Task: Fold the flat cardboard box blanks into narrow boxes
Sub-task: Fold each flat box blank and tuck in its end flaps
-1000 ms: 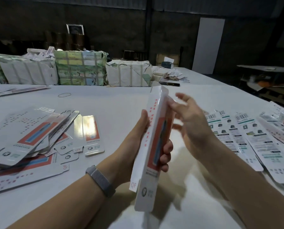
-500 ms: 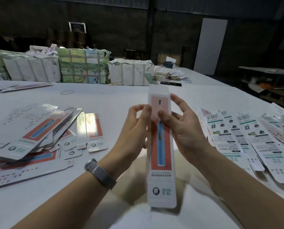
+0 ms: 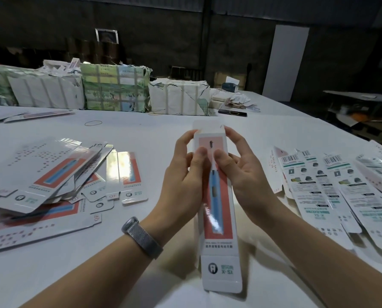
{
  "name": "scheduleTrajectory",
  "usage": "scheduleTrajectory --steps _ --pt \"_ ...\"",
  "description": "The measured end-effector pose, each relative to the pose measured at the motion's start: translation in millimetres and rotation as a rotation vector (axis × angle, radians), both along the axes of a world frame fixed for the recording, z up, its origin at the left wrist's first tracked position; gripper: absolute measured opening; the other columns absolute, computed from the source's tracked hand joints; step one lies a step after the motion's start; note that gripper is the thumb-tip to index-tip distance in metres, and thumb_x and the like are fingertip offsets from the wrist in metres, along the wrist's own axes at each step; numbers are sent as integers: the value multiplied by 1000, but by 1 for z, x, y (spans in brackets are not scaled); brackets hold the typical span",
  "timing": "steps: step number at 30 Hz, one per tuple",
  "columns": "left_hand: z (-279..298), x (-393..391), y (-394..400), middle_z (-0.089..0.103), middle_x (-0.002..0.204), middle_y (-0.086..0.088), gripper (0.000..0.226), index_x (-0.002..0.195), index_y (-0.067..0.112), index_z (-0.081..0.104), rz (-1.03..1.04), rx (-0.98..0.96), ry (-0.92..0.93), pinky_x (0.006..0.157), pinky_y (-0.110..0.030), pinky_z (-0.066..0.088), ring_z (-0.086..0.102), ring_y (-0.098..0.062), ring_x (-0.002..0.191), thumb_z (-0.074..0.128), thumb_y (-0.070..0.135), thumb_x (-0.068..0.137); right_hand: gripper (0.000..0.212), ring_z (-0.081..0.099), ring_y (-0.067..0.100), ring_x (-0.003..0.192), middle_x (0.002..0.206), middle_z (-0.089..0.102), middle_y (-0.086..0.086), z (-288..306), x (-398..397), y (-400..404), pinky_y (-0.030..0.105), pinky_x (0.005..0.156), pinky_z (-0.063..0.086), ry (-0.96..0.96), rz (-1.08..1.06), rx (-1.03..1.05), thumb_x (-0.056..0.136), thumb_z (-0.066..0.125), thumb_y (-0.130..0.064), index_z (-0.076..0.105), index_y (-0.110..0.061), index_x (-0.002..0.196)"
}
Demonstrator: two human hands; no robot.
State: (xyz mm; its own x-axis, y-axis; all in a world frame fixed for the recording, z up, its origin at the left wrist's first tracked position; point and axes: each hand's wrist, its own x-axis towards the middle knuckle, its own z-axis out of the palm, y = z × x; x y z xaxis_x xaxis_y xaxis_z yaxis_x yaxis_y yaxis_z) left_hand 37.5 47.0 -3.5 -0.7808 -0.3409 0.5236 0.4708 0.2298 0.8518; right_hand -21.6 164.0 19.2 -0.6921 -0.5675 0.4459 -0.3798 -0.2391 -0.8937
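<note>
The narrow box (image 3: pixel 217 210) stood upright above the counter (image 3: pixel 159 134), left hand (image 3: pixel 183 181) and right hand (image 3: pixel 245 174) both pinching its upper end.

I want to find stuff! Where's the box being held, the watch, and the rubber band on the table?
box (image 3: pixel 217 210): head view, on its red front panel.
watch (image 3: pixel 142 237): head view, on the grey mesh strap at the left wrist.
rubber band (image 3: pixel 93 123): head view, on the loop's near edge.
</note>
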Motion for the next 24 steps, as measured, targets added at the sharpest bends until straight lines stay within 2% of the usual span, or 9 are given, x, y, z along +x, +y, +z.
scheduleTrajectory --steps 3,5,9,13,16,18,20,22,24 --pt "1 2 3 71 101 11 37 130 44 38 -7 -24 5 68 -23 59 74 -12 87 39 49 93 30 73 18 83 97 75 -2 1 -1 3 24 71 58 0 -5 5 95 57 -42 50 -39 124" --pt "2 2 3 71 101 9 40 133 40 38 -18 -39 6 70 -24 60 74 -13 88 39 48 94 25 73 19 82 96 74 1 2 -1 3 26 73 59 4 -3 12 95 57 -39 52 -35 119" --pt "4 5 3 71 94 9 48 139 26 39 -54 -58 8 67 -24 58 74 -15 83 39 46 95 24 71 22 85 96 71 2 0 -1 3 31 77 59 25 6 5 94 54 -33 50 -28 116" --pt "4 6 5 72 92 14 34 133 32 41 -84 -48 -8 66 -21 57 74 -13 80 38 44 101 20 67 37 95 88 68 -7 1 -4 5 43 83 59 32 -35 -24 86 56 -30 54 -23 105" --pt "5 7 6 72 91 14 32 130 35 41 -97 -39 -26 66 -21 57 74 -13 80 38 47 100 20 69 34 92 93 71 -3 0 -5 5 41 82 59 18 -24 -56 87 58 -26 55 -21 106" --pt "6 7 7 71 94 17 36 130 37 38 -109 -37 -33 66 -20 57 74 -12 81 38 48 95 26 69 29 95 99 70 -2 -2 -6 6 41 84 59 12 -25 -83 87 60 -24 52 -26 111" --pt "8 9 8 70 99 20 34 129 41 34 -114 -38 -24 67 -19 57 74 -10 84 37 48 95 43 69 26 103 107 68 -2 -1 -8 6 39 85 59 3 -26 -98 86 63 -23 45 -36 122" --pt "8 10 9 69 107 15 32 126 47 29 -144 -20 -13 68 -20 57 74 -12 87 37 47 95 61 68 26 107 115 66 -2 -1 -11 7 37 86 59 -46 -3 -100 83 65 -23 37 -41 134" --pt "9 11 10 67 115 7 35 125 52 24 -173 9 -28 69 -21 57 74 -13 88 39 47 93 66 68 26 109 120 66 2 0 -12 9 35 85 59 -119 46 -105 82 65 -20 37 -35 140"
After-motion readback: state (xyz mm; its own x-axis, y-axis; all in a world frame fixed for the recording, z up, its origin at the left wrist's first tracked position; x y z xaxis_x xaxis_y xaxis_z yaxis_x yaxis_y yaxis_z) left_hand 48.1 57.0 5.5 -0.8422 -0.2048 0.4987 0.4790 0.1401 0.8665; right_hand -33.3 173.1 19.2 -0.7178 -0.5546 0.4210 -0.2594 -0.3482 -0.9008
